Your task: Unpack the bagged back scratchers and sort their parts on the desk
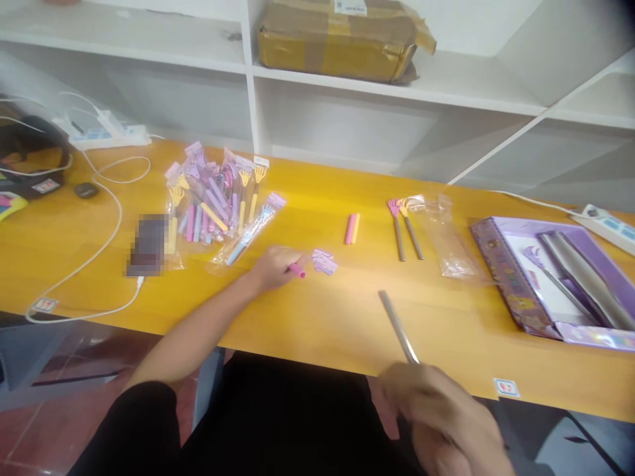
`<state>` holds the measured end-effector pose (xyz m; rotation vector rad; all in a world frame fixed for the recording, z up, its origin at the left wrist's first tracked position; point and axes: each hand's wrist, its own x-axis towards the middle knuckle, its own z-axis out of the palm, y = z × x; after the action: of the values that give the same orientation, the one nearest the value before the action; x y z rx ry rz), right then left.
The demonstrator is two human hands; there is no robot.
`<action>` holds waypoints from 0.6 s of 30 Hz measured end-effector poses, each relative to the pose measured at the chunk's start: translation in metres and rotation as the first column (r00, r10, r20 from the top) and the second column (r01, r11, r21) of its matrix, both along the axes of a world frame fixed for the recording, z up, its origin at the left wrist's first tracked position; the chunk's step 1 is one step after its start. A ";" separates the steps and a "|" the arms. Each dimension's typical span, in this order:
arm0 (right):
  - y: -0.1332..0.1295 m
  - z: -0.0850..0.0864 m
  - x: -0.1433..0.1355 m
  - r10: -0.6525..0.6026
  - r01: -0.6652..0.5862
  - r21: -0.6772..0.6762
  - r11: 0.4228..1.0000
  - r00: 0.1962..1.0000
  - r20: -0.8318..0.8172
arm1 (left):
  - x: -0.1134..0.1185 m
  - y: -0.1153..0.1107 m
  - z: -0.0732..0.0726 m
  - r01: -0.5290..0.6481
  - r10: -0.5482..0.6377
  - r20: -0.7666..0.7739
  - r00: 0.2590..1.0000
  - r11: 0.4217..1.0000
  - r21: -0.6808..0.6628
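My left hand (278,266) is closed around a pink handle tube (297,270) above the table, just left of some small purple cards (325,261). Nearer to me, my right hand (441,413) grips a metal rod (398,325) that points up and to the left; its far end is hidden in the fingers. A pink and a yellow tube (352,229) lie side by side beyond the cards. To their right rest two hand-shaped scratchers (399,230), one pink and one yellow, with bare metal rods.
Several bagged scratchers (218,198) lie at the left behind a phone (149,244) with a cable. Clear plastic bags (454,248) and an open purple box (526,304) are at the right. White shelves (397,92) with a taped carton (337,41) stand behind.
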<state>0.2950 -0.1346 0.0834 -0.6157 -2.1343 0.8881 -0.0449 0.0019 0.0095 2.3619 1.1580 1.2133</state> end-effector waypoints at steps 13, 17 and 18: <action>0.040 0.011 -0.045 -0.219 0.185 -0.323 0.928 0.973 -0.073 | 0.026 -0.025 -0.002 0.466 -0.461 0.091 0.883 0.833 -0.299; 0.058 0.014 -0.041 -0.477 0.362 -0.326 0.874 0.769 -0.425 | 0.023 -0.021 -0.005 0.410 -0.421 0.009 0.907 0.877 -0.249; 0.061 0.013 -0.041 -0.510 0.387 -0.335 0.859 0.700 -0.501 | 0.022 -0.021 -0.006 0.394 -0.408 -0.010 0.913 0.886 -0.247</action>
<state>0.2539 -0.0737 0.0962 -0.8108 -1.2672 0.8741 -0.0226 -0.0187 0.0035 2.3088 0.7250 0.8155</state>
